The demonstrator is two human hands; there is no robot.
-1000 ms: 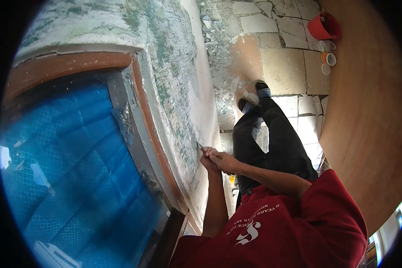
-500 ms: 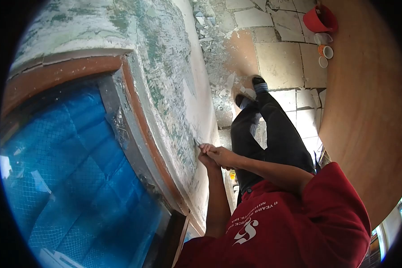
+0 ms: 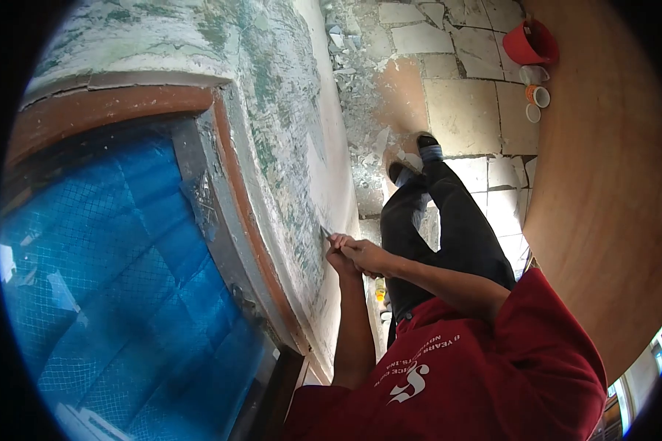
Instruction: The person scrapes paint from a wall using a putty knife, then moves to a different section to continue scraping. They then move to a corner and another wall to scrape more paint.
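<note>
A scraper [image 3: 324, 231] with a thin metal tip is held against the patchy, flaking wall [image 3: 287, 169]. My left hand [image 3: 337, 259] closes around it near the blade, close to the wall surface. Beside it, my right hand [image 3: 368, 257] is also closed on the tool, overlapping the left. The fingers cover most of the handle. Green and white patches of old paint show on the wall around the tip.
To the left is a brown-framed window [image 3: 235, 184] with blue sheeting [image 3: 125, 272]. Paint flakes [image 3: 379, 143] litter the floor by the wall. A red bucket [image 3: 529, 42] and an orange-white cup [image 3: 537, 95] stand near a curved wooden panel [image 3: 603, 198].
The view has shifted slightly, moving the window and floor a little in frame. Both hands keep their grip, and more of the scraper's tip shows at the wall.
</note>
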